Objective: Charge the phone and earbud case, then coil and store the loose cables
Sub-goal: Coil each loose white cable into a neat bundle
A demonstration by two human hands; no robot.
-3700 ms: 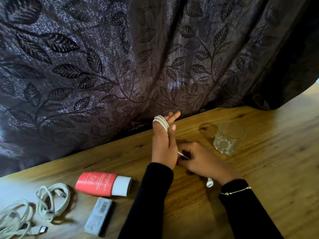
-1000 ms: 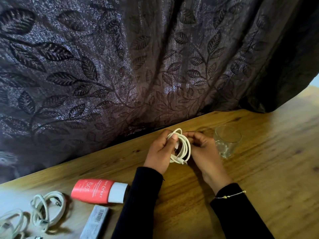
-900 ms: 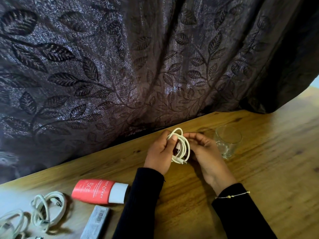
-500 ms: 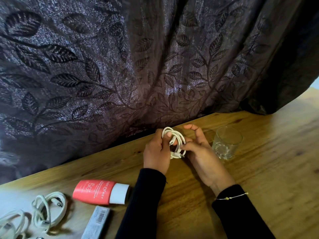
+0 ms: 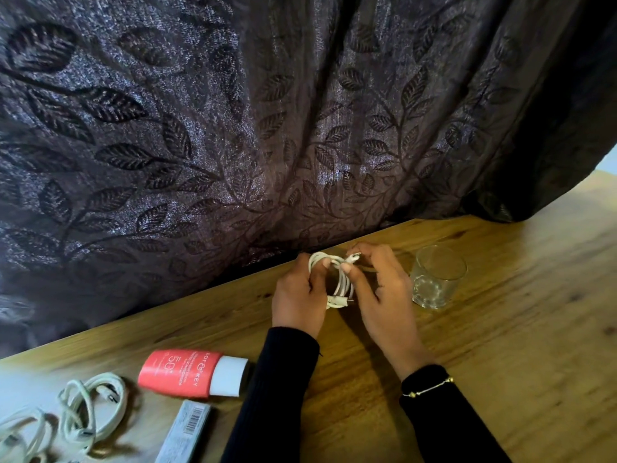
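The coiled white cable hangs between both hands above the wooden table: the left hand grips the loops, the right hand pinches the plug end, which half a second ago lay lower. A dark leaf-patterned curtain hangs behind (glass tumbler just right). The red sunscreen tube reads "DOT & KEY", "50".

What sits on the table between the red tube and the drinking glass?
In the head view, the left hand and right hand grip the coiled white cable between the red tube and the glass.
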